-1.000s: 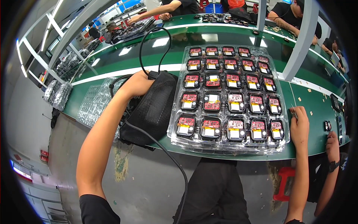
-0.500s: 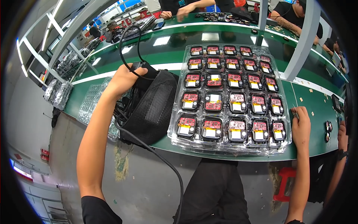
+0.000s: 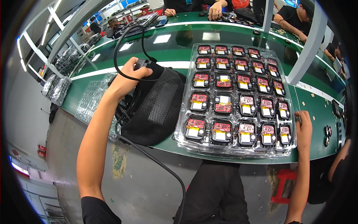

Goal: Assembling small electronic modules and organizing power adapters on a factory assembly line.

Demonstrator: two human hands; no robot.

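My left hand [image 3: 125, 80] is closed around a small black box-shaped device [image 3: 141, 64] at the top of a black mesh bag [image 3: 154, 112]. A black cable [image 3: 118, 50] loops above that hand, and more cable trails from the bag over the table edge. Right of the bag lies a stack of clear plastic trays [image 3: 180, 128]. Its top tray holds rows of black rounded-square device housings [image 3: 244, 82] with red circuit boards and white-and-yellow parts. My right hand [image 3: 304, 125] is beside the stack's right edge, fingers curled together; what they pinch, if anything, is hidden.
Empty clear trays [image 3: 91, 99] lie left of the bag on the green table [image 3: 164, 143]. A grey upright post [image 3: 307, 48] rises behind the stack on the right. Small dark parts [image 3: 327, 135] lie at the far right. Across the table, a co-worker's hand [image 3: 215, 11] reaches toward a pile of parts.
The bag and tray stack appear shifted slightly right in the view. My left hand keeps its grip, tilting the device a little. The co-worker's hand across the table has moved right.
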